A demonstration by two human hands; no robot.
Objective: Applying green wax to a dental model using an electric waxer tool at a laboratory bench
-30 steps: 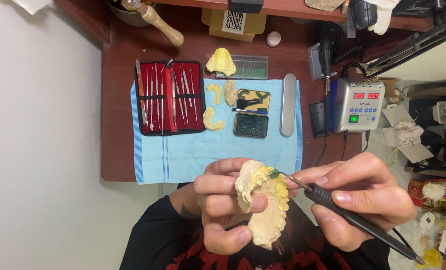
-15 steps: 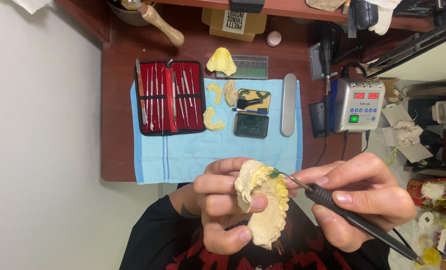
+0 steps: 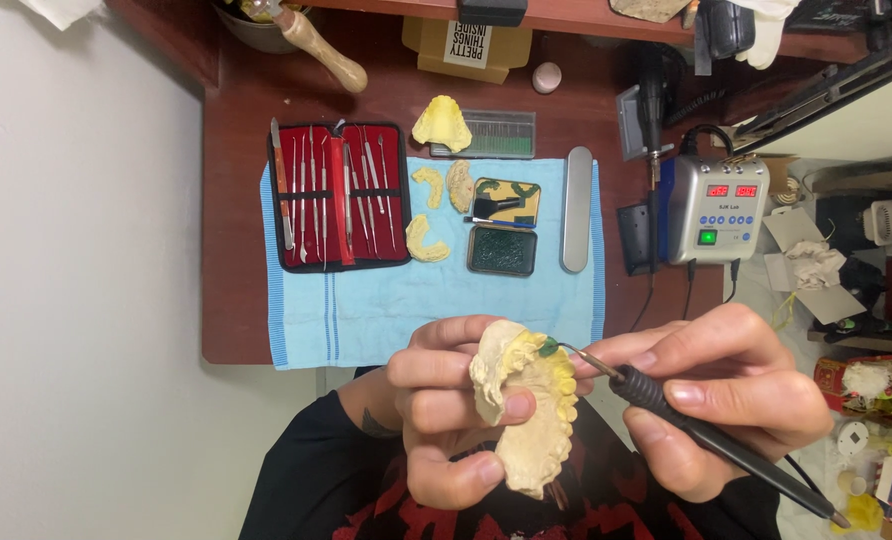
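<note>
Fingers of our left hand are clamped round a pale plaster cast, its long axis running down toward us. Just right of the cast, our right hand pinches a black pen tool, whose metal tip touches green wax at the cast's top edge.

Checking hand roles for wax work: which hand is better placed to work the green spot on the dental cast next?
Right hand: it holds the black wax pen, tip at the green spot. Left hand grips the dental cast.
</note>
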